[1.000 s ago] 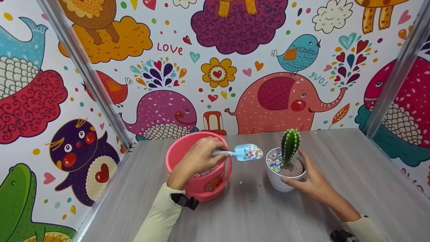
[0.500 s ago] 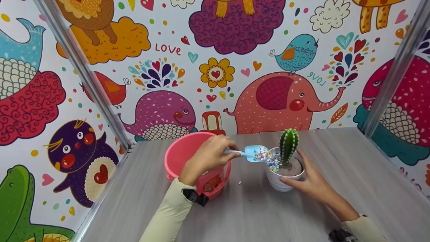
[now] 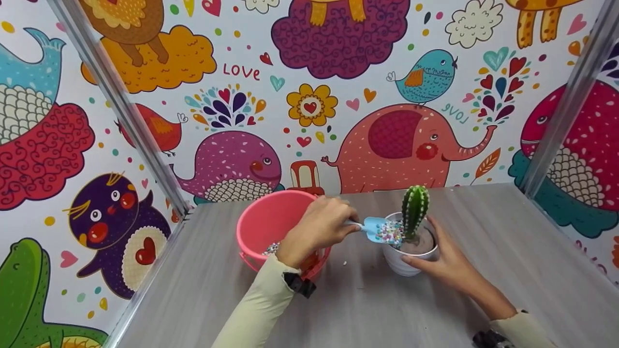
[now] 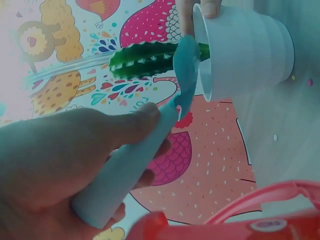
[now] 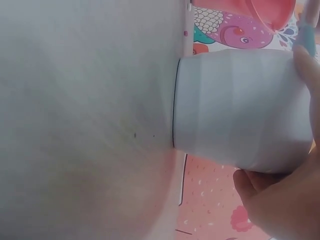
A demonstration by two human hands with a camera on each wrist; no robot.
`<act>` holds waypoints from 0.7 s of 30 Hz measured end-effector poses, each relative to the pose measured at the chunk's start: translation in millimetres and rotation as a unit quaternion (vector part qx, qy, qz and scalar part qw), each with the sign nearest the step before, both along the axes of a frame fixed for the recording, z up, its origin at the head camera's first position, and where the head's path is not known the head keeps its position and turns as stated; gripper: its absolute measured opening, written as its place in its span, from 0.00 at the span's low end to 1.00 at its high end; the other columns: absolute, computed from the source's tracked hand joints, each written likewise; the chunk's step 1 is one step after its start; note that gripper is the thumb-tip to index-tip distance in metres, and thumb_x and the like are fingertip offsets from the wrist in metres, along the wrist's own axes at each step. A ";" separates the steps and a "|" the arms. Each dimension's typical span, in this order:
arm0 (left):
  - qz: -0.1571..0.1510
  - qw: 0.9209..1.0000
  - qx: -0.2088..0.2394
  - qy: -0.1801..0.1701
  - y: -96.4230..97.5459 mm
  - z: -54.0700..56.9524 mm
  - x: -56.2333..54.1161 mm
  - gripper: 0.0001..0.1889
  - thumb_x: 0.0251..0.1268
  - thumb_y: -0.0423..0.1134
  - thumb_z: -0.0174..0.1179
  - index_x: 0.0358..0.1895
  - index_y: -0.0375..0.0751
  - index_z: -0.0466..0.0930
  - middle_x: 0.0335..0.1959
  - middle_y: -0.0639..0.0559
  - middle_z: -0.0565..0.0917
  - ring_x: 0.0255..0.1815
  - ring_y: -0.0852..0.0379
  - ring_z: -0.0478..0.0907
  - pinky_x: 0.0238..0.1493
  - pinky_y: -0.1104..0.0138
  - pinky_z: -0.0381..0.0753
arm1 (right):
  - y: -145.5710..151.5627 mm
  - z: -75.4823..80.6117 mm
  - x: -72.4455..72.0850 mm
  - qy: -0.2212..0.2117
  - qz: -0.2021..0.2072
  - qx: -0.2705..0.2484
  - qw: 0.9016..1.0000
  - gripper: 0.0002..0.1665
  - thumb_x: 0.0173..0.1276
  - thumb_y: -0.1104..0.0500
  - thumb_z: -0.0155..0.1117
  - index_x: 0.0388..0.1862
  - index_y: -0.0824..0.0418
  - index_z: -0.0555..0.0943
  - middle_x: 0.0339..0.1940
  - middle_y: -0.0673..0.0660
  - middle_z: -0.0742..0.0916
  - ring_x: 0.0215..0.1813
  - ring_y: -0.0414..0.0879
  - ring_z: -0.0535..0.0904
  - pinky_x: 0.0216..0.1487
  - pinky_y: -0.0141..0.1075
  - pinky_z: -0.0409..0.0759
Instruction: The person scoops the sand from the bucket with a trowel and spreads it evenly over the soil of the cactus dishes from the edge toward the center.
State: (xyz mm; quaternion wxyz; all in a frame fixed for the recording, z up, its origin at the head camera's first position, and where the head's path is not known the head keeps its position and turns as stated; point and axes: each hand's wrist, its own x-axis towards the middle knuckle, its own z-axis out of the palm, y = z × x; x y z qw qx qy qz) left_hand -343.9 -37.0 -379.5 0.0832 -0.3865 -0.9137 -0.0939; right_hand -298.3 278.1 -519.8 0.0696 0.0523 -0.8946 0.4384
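bucket (image 3: 266, 218) partly behind left hand (image 3: 323, 223)

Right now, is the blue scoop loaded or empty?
Loaded, at least partly: the head view shows colored pebbles on the blue scoop.

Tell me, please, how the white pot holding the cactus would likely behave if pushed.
The white pot could tip if pushed high, since it narrows downward and the cactus rises above it. It is probably stiff: no dent shows under the right hand.

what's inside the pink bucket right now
Some colored beads show inside the bucket. The left hand and the near wall hide the rest, so their depth can't be seen.
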 end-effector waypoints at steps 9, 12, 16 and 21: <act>0.006 0.998 -0.028 0.047 10.0 1.9 5.9 0.16 0.68 0.56 0.74 0.52 0.54 0.95 0.44 0.58 0.93 0.47 0.57 0.85 0.50 0.63 0.82 | -2.2 2.0 2.6 -0.002 -0.004 0.015 1.000 0.78 0.61 0.31 0.81 0.92 0.58 0.42 0.90 0.72 0.55 0.88 0.75 0.53 0.78 0.78 0.56; 0.007 0.997 -0.036 0.066 11.9 1.3 7.6 0.16 0.68 0.56 0.74 0.52 0.54 0.96 0.43 0.58 0.93 0.47 0.56 0.85 0.48 0.62 0.82 | -5.4 2.6 3.4 0.002 -0.011 0.019 1.000 0.79 0.60 0.30 0.81 0.91 0.60 0.43 0.89 0.73 0.56 0.87 0.75 0.55 0.78 0.78 0.56; 0.014 0.995 -0.051 0.086 15.0 1.7 10.1 0.15 0.69 0.57 0.73 0.52 0.55 0.95 0.44 0.58 0.93 0.47 0.56 0.85 0.47 0.63 0.80 | -9.3 3.9 5.4 -0.004 -0.021 0.016 1.000 0.81 0.59 0.29 0.81 0.92 0.59 0.41 0.89 0.72 0.56 0.87 0.75 0.55 0.78 0.77 0.58; 0.021 0.993 -0.060 0.095 19.3 2.3 11.9 0.15 0.70 0.57 0.72 0.53 0.56 0.95 0.45 0.58 0.93 0.47 0.56 0.86 0.46 0.63 0.79 | -10.9 3.3 7.2 -0.002 -0.024 0.012 1.000 0.81 0.59 0.29 0.81 0.92 0.58 0.40 0.89 0.72 0.55 0.87 0.75 0.54 0.78 0.77 0.58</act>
